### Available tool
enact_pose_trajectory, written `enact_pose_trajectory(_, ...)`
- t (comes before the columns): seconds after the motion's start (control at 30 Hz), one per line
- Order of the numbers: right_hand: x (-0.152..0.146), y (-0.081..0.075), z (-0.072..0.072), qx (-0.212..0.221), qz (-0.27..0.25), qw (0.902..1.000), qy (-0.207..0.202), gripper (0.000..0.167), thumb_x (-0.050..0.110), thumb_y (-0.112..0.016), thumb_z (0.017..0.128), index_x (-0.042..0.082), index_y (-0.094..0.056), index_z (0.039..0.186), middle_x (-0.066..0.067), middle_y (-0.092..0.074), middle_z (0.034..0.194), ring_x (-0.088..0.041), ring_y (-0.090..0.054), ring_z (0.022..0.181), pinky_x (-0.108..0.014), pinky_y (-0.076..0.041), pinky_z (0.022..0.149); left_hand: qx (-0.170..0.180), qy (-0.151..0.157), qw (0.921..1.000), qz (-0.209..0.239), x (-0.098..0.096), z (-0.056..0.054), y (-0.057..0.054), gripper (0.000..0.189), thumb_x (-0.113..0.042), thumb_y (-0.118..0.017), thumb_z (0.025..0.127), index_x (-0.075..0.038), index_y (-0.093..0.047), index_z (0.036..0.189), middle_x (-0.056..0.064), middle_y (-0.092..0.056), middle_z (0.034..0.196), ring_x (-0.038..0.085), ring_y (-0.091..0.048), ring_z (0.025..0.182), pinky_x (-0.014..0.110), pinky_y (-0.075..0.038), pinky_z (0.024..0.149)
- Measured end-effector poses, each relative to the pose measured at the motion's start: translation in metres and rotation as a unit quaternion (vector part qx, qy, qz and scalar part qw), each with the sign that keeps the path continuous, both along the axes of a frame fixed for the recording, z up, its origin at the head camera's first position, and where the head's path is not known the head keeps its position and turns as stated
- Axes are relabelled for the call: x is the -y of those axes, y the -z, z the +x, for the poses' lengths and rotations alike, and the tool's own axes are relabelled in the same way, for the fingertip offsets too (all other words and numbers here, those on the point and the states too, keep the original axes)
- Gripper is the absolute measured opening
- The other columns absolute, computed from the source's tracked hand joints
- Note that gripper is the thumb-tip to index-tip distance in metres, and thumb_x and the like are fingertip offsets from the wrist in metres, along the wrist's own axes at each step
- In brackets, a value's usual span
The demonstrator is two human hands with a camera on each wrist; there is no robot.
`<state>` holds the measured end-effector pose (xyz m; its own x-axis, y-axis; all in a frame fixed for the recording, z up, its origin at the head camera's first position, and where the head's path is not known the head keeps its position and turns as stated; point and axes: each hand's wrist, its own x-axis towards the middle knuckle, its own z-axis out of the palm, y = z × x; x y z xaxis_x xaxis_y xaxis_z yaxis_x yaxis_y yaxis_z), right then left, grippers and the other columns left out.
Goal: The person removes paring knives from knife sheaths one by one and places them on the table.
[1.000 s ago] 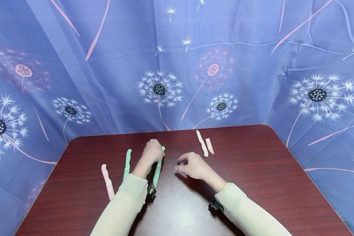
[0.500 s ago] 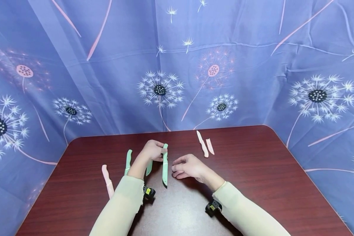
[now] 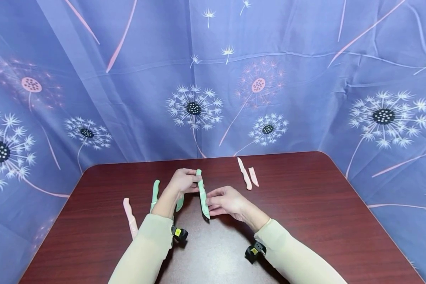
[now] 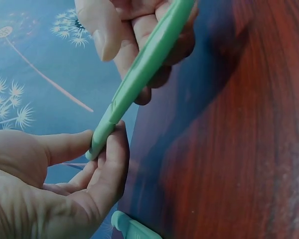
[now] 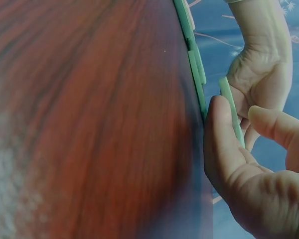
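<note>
My left hand (image 3: 184,180) pinches the handle end of a green knife (image 3: 202,193) between thumb and fingers. A green sheath covers its blade, and the knife is raised off the table with the sheath end toward me. My right hand (image 3: 228,202) is at that sheath end; in the left wrist view its fingers (image 4: 144,30) lie behind the sheath while its thumb stands apart from it. Beneath my left wrist, a second green piece (image 3: 180,202) shows only in part. Another green knife (image 3: 155,191) lies to the left, partly covered by my forearm.
A pink knife (image 3: 129,215) lies at the left of the brown table (image 3: 305,205). Toward the back right are a small pink knife (image 3: 244,173) with its blade bare and a pink sheath (image 3: 253,176) beside it. A blue dandelion-print curtain (image 3: 213,79) hangs behind the table.
My left hand has lifted the green knife from the table and brought it right. My right hand has edged left, and its fingers now meet the sheath end.
</note>
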<state>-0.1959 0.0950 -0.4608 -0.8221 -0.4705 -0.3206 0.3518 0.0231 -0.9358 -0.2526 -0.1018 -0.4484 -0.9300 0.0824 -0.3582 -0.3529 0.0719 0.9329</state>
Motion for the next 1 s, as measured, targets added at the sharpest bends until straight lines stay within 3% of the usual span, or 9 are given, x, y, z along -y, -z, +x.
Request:
enact_pose_trajectory(0.37,0.000,0.002,-0.001,-0.020,0.016,0.9996,0.010,0.035,-0.002,-0.069,0.094,-0.016,-0.062,0.126,-0.011,-0.074,0.096,-0.020,-0.074,0.088,-0.037,-0.064,0.079,-0.017,-0.019,0.9989,0.039,-0.001,0.004,0.000,0.041,0.000,-0.065,0.103,0.011,-0.057,0.141,0.021,-0.071,0.104,0.026,-0.076,0.086,0.035,-0.064,0.080)
enact_pose_trajectory(0.6,-0.005,-0.001,-0.005,-0.033,0.034,0.9987,0.020,0.030,-0.004,-0.070,0.094,-0.016,-0.065,0.121,-0.009,-0.073,0.092,-0.017,-0.071,0.080,-0.034,-0.063,0.075,-0.035,-0.026,0.9966,0.070,-0.002,0.008,-0.001,0.042,-0.001,-0.064,0.104,0.012,-0.055,0.142,0.030,-0.070,0.122,0.023,-0.076,0.089,0.033,-0.063,0.080)
enact_pose_trajectory(0.8,-0.013,-0.007,-0.009,-0.060,0.062,0.9961,0.020,0.029,-0.003,-0.071,0.093,-0.014,-0.068,0.119,-0.008,-0.074,0.091,-0.017,-0.070,0.075,-0.031,-0.062,0.072,-0.051,-0.047,0.9929,0.096,-0.004,0.010,-0.003,0.040,0.002,-0.066,0.102,0.010,-0.054,0.140,0.031,-0.063,0.133,0.020,-0.072,0.088,0.038,-0.062,0.087)
enact_pose_trajectory(1.0,-0.021,-0.013,-0.012,-0.100,0.091,0.9908,0.008,0.026,-0.003,-0.071,0.093,-0.014,-0.070,0.117,-0.007,-0.073,0.089,-0.014,-0.068,0.072,-0.028,-0.060,0.068,-0.062,-0.053,0.9894,0.120,-0.005,0.013,-0.006,0.041,0.007,-0.068,0.098,0.009,-0.053,0.137,0.020,-0.066,0.117,0.018,-0.071,0.088,0.040,-0.062,0.090)
